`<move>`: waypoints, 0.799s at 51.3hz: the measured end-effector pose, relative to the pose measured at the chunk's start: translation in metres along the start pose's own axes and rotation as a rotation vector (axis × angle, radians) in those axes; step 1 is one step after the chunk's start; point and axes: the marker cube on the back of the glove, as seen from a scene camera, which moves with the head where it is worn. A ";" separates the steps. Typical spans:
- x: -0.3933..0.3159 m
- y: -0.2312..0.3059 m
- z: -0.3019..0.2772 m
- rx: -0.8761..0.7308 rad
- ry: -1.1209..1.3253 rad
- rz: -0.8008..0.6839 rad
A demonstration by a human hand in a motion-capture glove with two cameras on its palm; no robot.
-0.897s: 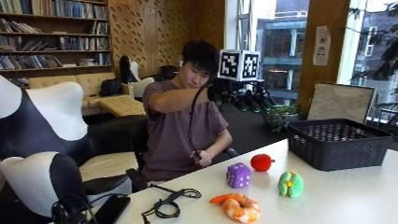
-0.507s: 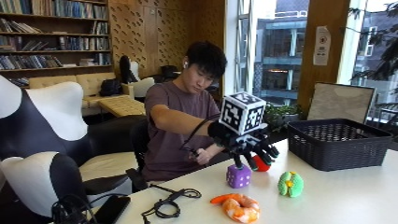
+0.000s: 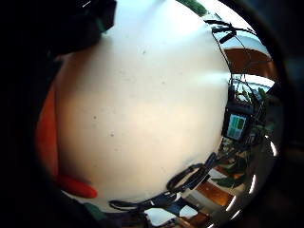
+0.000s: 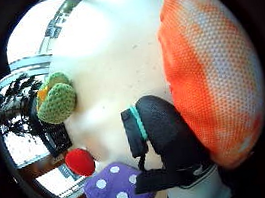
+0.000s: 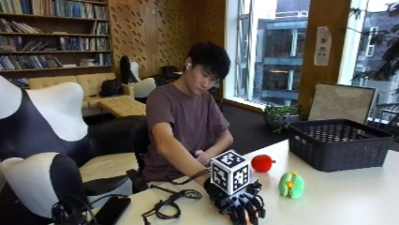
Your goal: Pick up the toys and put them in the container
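The gloved right hand (image 5: pixel 240 211) presses down over the orange toy (image 4: pixel 211 71), fingers curling round it, grasp unconfirmed; it may slip on lifting. The basket (image 5: pixel 340 143) sits well apart. 3 other toys wait on the white table (image 5: pixel 336 197); bookshelves and windows behind

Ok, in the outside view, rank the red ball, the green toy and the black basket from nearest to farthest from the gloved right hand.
1. Green toy, just beside the gloved right hand.
2. Red ball, further back on the table.
3. Black basket, at the far end.
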 end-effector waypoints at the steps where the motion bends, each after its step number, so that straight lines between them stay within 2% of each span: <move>1: -0.001 -0.001 0.000 0.031 -0.005 -0.009; 9: -0.014 -0.005 -0.006 0.170 0.079 -0.067; 20: -0.035 -0.009 -0.056 0.089 0.101 -0.051; 32: -0.120 0.008 -0.220 0.214 0.104 -0.148; 37: -0.181 0.016 -0.281 0.298 0.156 -0.195; 41: -0.246 0.025 -0.312 0.339 0.134 -0.292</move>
